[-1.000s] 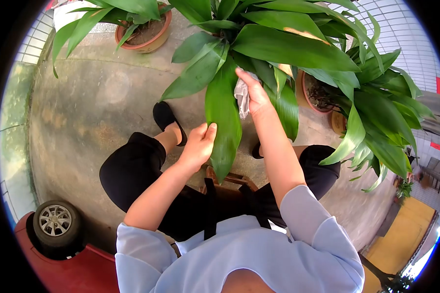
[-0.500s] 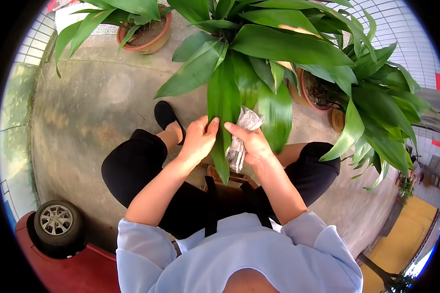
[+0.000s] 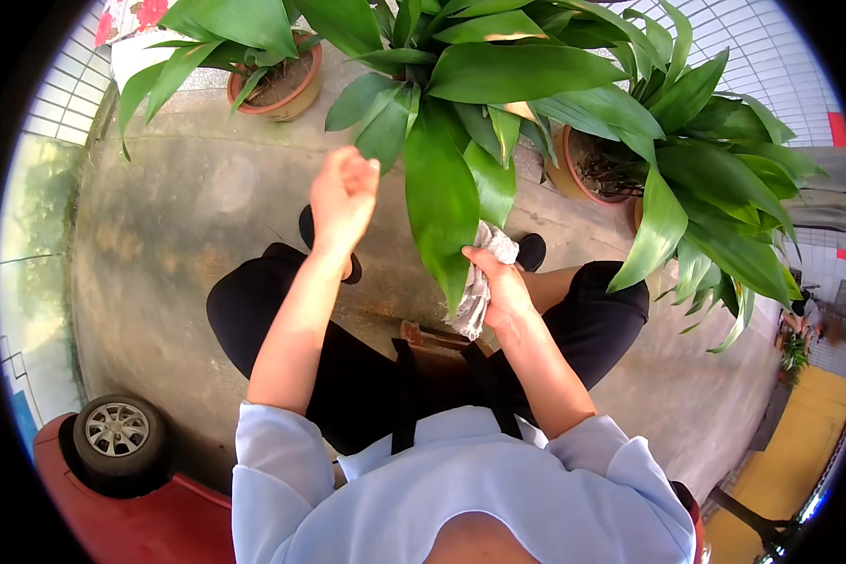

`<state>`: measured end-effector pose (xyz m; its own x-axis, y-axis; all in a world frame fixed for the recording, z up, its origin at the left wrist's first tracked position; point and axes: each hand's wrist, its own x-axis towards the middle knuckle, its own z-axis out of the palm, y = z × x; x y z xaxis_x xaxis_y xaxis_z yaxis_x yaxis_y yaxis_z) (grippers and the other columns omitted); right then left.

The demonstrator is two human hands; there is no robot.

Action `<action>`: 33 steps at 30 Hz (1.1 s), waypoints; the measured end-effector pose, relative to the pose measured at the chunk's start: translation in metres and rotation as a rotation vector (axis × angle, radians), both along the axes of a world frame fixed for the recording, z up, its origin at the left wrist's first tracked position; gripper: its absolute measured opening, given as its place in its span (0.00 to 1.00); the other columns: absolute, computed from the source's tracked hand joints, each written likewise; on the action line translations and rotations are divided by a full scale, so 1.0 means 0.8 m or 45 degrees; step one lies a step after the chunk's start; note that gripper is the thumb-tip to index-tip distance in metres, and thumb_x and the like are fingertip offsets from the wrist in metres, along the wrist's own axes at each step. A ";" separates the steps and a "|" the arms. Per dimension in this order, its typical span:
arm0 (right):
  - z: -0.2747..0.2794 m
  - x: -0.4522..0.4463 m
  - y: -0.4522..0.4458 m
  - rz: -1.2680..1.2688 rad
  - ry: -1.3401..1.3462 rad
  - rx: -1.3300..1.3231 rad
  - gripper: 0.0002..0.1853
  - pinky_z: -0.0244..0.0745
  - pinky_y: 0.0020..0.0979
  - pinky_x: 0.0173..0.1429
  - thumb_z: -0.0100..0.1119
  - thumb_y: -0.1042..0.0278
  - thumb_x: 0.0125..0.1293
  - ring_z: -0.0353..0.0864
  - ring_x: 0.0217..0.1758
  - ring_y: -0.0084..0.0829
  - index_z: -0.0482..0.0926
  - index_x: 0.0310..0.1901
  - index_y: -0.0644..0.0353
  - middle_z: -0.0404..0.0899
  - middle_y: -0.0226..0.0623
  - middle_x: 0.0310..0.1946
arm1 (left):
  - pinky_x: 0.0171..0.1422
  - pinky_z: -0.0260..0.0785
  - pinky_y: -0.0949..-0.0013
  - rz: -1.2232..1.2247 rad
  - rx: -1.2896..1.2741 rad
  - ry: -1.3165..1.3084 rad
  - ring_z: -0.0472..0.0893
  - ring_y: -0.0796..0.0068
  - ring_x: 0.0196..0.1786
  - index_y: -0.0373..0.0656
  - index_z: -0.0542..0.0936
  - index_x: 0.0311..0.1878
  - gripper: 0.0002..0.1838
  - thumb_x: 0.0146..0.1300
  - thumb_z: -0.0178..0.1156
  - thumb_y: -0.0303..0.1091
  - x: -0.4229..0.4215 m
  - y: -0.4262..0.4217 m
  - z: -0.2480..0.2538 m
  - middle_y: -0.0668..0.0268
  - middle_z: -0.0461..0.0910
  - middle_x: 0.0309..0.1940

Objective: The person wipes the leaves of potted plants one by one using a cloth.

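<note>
My right hand (image 3: 503, 289) is closed around a crumpled greyish-white cloth (image 3: 484, 254). Its thumb touches the edge of a long, broad green leaf (image 3: 440, 197) hanging down in front of me, and part of the cloth lies behind that leaf. To the left, my left hand (image 3: 344, 197) is raised with its fingers curled in and nothing visible in them. The thumb side is close to the tip of a smaller green leaf (image 3: 385, 132); whether they touch I cannot tell. Both leaves belong to a large leafy plant (image 3: 526, 75).
A potted plant (image 3: 277, 89) stands at the upper left, another pot (image 3: 573, 174) at the right beneath long leaves. My knees are spread over the concrete floor (image 3: 160, 254). A red car (image 3: 141, 512) with its wheel (image 3: 119, 430) is at the lower left.
My left hand has let go of the long leaf and moved up and left. My right hand, with the cloth, has shifted slightly right and down. The leaf hangs slightly further right.
</note>
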<state>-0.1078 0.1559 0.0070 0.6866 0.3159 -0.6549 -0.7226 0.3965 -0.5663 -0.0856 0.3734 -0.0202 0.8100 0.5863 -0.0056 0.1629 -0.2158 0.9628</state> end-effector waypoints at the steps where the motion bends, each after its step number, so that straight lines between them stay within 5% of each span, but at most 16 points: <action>1: -0.002 -0.002 -0.002 -0.011 -0.011 0.010 0.18 0.78 0.35 0.49 0.54 0.75 0.61 0.81 0.45 0.34 0.72 0.54 0.62 0.79 0.38 0.45 | 0.61 0.65 0.65 0.078 0.215 0.023 0.75 0.63 0.57 0.35 0.71 0.58 0.27 0.56 0.65 0.32 0.012 0.018 -0.001 0.51 0.77 0.51; 2: -0.009 -0.004 -0.007 -0.005 0.028 0.022 0.17 0.78 0.35 0.49 0.54 0.75 0.61 0.81 0.45 0.34 0.73 0.53 0.62 0.79 0.38 0.45 | 0.67 0.58 0.63 0.054 0.497 0.111 0.68 0.59 0.64 0.35 0.65 0.63 0.36 0.52 0.68 0.34 0.021 0.038 -0.006 0.49 0.71 0.58; 7: -0.013 -0.008 -0.005 -0.029 0.044 0.042 0.16 0.75 0.35 0.48 0.54 0.76 0.61 0.79 0.45 0.32 0.73 0.52 0.60 0.78 0.35 0.43 | 0.69 0.57 0.64 -0.184 0.357 0.559 0.66 0.54 0.65 0.37 0.55 0.69 0.47 0.48 0.70 0.36 0.052 0.058 -0.097 0.49 0.69 0.60; 13: -0.020 -0.010 -0.009 0.033 -0.286 -0.319 0.17 0.72 0.32 0.51 0.54 0.78 0.61 0.76 0.48 0.29 0.72 0.53 0.62 0.77 0.35 0.46 | 0.50 0.71 0.65 -0.308 -0.258 0.685 0.81 0.66 0.42 0.32 0.77 0.49 0.19 0.55 0.63 0.30 0.055 0.063 -0.046 0.57 0.81 0.41; 18: -0.053 -0.012 -0.038 0.222 -0.537 -0.584 0.18 0.69 0.29 0.52 0.53 0.80 0.58 0.74 0.48 0.27 0.71 0.51 0.64 0.76 0.34 0.44 | 0.44 0.74 0.65 -0.479 -0.728 0.546 0.82 0.68 0.40 0.33 0.78 0.46 0.13 0.60 0.59 0.30 0.037 0.067 0.078 0.60 0.82 0.36; 22: 0.033 0.003 -0.027 0.090 -0.869 -0.801 0.13 0.71 0.23 0.38 0.52 0.79 0.62 0.76 0.34 0.20 0.71 0.49 0.66 0.77 0.33 0.32 | 0.44 0.73 0.69 -0.535 -0.917 0.368 0.81 0.73 0.39 0.33 0.78 0.46 0.12 0.62 0.56 0.31 0.021 0.068 0.087 0.61 0.82 0.39; 23: 0.066 0.005 -0.024 0.107 -0.786 -0.701 0.15 0.71 0.23 0.41 0.51 0.75 0.64 0.75 0.37 0.21 0.69 0.53 0.65 0.76 0.33 0.37 | 0.45 0.74 0.70 -0.517 -0.923 0.357 0.81 0.73 0.39 0.32 0.78 0.46 0.13 0.62 0.56 0.31 0.016 0.061 0.083 0.60 0.82 0.39; 27: 0.108 0.005 -0.015 0.102 -1.165 -0.606 0.27 0.65 0.35 0.60 0.41 0.55 0.72 0.67 0.59 0.31 0.58 0.64 0.67 0.67 0.41 0.57 | 0.46 0.74 0.71 -0.543 -1.088 0.379 0.81 0.74 0.40 0.33 0.76 0.49 0.14 0.65 0.54 0.32 0.000 0.044 0.082 0.61 0.81 0.40; 29: 0.100 0.004 0.011 0.093 -0.945 -0.460 0.31 0.61 0.35 0.64 0.34 0.47 0.72 0.65 0.61 0.35 0.58 0.65 0.68 0.64 0.44 0.60 | 0.47 0.75 0.71 -0.489 -1.221 0.332 0.81 0.75 0.41 0.36 0.75 0.52 0.14 0.66 0.52 0.32 -0.007 0.038 0.086 0.63 0.81 0.42; 30: 0.109 0.012 0.037 0.436 -1.368 -0.744 0.24 0.58 0.37 0.64 0.37 0.61 0.70 0.65 0.61 0.41 0.62 0.60 0.72 0.66 0.50 0.57 | 0.49 0.74 0.71 -0.499 -1.248 0.335 0.81 0.74 0.42 0.35 0.74 0.52 0.14 0.66 0.51 0.30 -0.009 0.037 0.087 0.62 0.80 0.43; 33: 0.078 0.037 0.103 0.803 -1.750 -0.872 0.25 0.52 0.45 0.69 0.41 0.60 0.66 0.62 0.62 0.57 0.65 0.59 0.68 0.66 0.58 0.56 | 0.55 0.67 0.70 -0.473 -1.015 0.173 0.77 0.71 0.48 0.33 0.76 0.50 0.15 0.61 0.48 0.23 -0.016 0.019 0.081 0.60 0.79 0.44</action>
